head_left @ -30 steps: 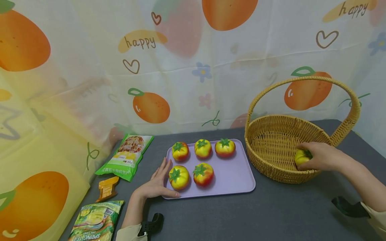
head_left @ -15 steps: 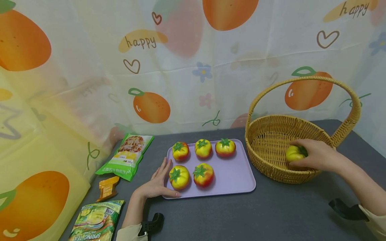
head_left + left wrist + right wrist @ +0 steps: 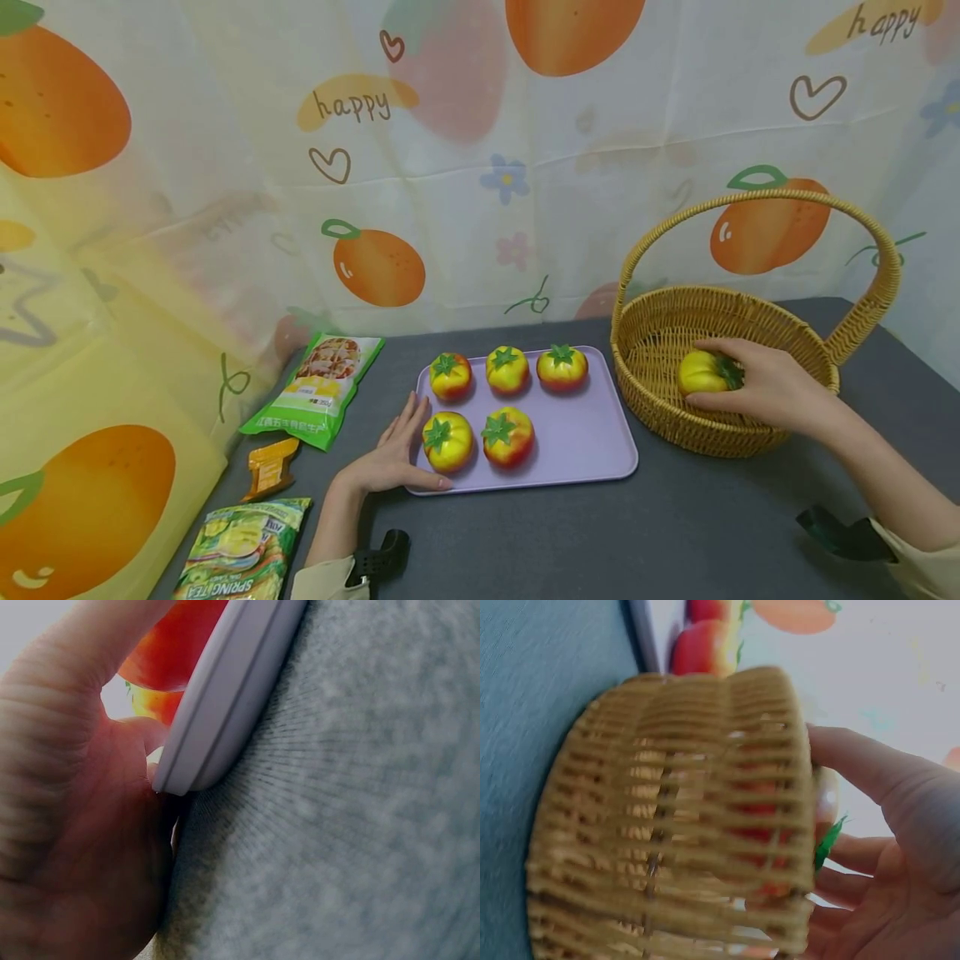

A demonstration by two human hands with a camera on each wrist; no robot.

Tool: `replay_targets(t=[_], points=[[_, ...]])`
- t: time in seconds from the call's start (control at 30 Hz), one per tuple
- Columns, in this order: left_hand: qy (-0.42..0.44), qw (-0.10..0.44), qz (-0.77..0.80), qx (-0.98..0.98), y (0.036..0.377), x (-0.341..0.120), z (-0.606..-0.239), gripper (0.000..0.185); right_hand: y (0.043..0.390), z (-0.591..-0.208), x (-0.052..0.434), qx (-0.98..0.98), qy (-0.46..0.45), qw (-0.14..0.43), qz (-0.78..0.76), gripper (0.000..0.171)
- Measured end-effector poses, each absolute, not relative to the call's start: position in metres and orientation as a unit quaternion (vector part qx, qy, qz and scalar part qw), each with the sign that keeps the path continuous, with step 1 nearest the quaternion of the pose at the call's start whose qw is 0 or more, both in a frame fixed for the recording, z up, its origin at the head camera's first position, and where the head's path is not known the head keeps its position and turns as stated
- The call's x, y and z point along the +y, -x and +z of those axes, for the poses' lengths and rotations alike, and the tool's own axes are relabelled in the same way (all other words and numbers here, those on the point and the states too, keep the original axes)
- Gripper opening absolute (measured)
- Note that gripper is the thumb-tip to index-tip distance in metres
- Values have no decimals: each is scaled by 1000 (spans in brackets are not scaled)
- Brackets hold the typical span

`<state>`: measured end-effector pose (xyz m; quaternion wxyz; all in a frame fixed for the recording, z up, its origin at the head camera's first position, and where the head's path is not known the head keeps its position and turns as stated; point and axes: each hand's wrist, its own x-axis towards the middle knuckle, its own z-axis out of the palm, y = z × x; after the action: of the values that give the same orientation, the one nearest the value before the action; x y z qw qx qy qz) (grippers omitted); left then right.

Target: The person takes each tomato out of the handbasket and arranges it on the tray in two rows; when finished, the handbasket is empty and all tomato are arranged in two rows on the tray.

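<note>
The left hand (image 3: 390, 458) lies flat with fingers spread, touching the smooth purple tray (image 3: 585, 442) at lower middle. Right of it, the right hand (image 3: 757, 387) grips a round yellow tomato (image 3: 701, 372) inside the woven basket (image 3: 652, 333). A soft gray table (image 3: 600, 542) lies below.

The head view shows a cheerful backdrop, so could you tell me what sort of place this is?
Probably a staged tabletop set, not a real kitchen: a fruit-print cloth hangs as backdrop behind a grey table, with toy-looking tomatoes lined up on a lilac tray.
</note>
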<state>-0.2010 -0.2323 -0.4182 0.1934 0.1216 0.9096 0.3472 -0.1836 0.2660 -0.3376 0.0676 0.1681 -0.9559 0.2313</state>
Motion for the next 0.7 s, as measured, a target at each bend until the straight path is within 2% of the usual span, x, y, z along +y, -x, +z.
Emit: replay_targets(t=[0.7], points=[[-121,196,346,910,202,-232,-419,122,173,-316,223,-939,-187,93,275,74]])
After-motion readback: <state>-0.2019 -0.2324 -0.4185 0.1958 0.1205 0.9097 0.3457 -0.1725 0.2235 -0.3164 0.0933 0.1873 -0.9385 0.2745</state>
